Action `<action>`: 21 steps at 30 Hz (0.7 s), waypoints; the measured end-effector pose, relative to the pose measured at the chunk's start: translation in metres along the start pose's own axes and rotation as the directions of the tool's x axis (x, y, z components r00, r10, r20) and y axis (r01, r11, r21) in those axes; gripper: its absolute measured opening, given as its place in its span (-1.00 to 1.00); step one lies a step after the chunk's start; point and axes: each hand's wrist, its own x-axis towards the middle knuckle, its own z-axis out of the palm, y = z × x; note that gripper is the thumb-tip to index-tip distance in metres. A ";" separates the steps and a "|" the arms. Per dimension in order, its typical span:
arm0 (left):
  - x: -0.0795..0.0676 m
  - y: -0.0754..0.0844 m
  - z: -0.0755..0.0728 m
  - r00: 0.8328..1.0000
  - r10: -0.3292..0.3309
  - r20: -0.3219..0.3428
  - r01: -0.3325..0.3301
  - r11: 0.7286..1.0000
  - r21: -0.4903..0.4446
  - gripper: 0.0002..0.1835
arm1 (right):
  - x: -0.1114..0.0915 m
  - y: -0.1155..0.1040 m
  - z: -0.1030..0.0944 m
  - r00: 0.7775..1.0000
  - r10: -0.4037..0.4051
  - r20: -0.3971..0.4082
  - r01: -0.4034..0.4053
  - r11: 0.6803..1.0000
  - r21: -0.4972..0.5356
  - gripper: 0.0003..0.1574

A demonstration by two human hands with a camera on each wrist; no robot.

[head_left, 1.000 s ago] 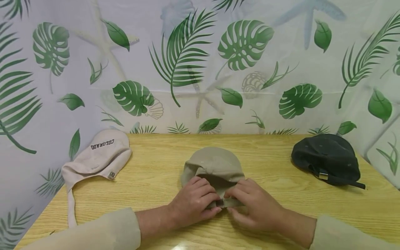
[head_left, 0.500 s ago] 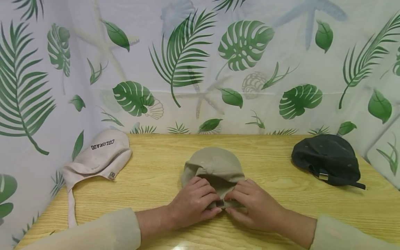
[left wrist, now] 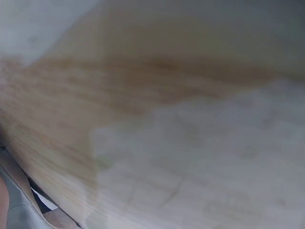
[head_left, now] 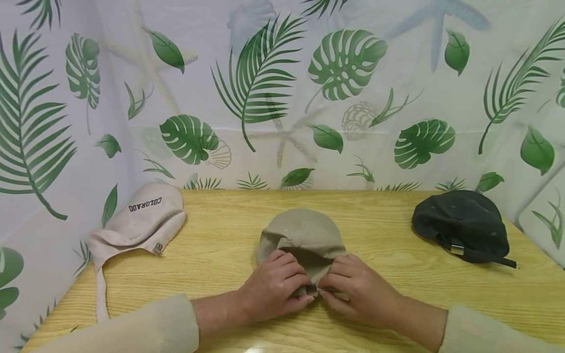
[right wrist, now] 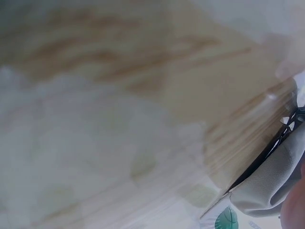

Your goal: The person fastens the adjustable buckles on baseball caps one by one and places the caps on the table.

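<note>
A khaki baseball cap (head_left: pixel 304 223) lies in the middle of the table, its back opening and strap toward me. My left hand (head_left: pixel 275 284) grips the strap's left side, beside a small dark buckle (head_left: pixel 311 289). Close on the other side, my right hand (head_left: pixel 359 291) pinches the strap's right part between thumb and fingers. The fingers cover most of the strap, so whether it passes through the buckle is hard to tell. In the right wrist view the cap's grey-looking fabric (right wrist: pixel 267 179) shows at the lower right; the rest is blurred.
A pale pink cap (head_left: pixel 152 213) marked COLORADO lies at the left, its strap hanging toward the front. At the right lies a black cap (head_left: pixel 463 220) with a metal buckle. A leaf-patterned cloth (head_left: pixel 273 162) stands behind the wooden table (head_left: pixel 220 220).
At the buckle, the strap end by my right fingers has turned and now shows narrower, and the buckle has tilted slightly. Both hands stay almost in place. The left cloth's pattern has shifted.
</note>
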 end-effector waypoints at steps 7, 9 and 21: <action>0.000 0.000 0.001 1.000 0.001 -0.007 -0.001 1.000 -0.001 -0.82 | 0.001 -0.001 0.000 0.999 -0.023 -0.032 0.023 1.000 -0.006 -0.81; 0.000 0.001 0.001 1.000 0.001 -0.007 -0.001 1.000 -0.001 -0.83 | 0.001 0.000 0.001 0.999 -0.031 -0.040 0.031 1.000 -0.004 -0.81; -0.001 0.000 0.001 1.000 -0.002 0.000 0.002 1.000 0.012 -0.83 | 0.000 0.000 0.000 0.997 -0.034 -0.065 0.033 0.999 -0.010 -0.79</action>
